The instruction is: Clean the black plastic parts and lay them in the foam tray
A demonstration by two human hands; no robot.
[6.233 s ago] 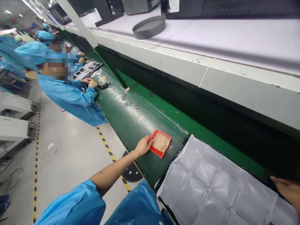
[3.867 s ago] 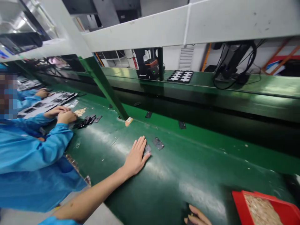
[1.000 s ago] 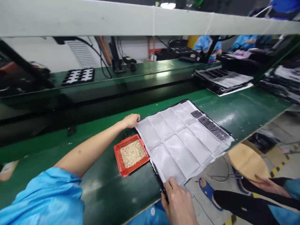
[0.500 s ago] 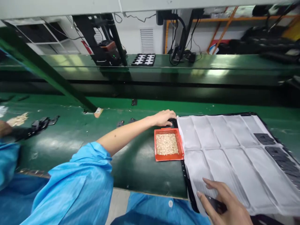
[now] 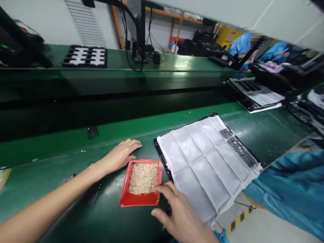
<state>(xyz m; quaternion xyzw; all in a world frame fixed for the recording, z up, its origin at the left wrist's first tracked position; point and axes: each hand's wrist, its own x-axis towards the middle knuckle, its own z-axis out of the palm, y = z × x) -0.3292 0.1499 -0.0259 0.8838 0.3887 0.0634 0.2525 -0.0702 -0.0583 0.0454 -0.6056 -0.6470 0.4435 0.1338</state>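
My left hand (image 5: 123, 156) rests on the green bench, fingers stretched out and thumb apart, just beyond the back-left corner of a red bin (image 5: 140, 199). Pale, grainy small pieces (image 5: 144, 177) cover much of the bin's floor. My right hand (image 5: 181, 212) is at the bin's right side, its index fingertip over the rim. A small black part (image 5: 168, 209) shows between its thumb and curled fingers, mostly hidden. Right of the bin lies a black tray with a white compartmented liner (image 5: 188, 143). Flat black parts (image 5: 240, 150) line its far-right compartments.
A small black piece (image 5: 92, 132) lies behind my left arm. A second lined tray (image 5: 260, 91) sits farther right on the bench. On the back shelf are a black-and-white tray (image 5: 86, 56) and cables. A person's blue sleeve (image 5: 291, 182) is close on the right.
My view has swung right. My left hand has left the tray's corner and lies on the bench. The tray is farther from the bin and turned. My right hand has come to the bin.
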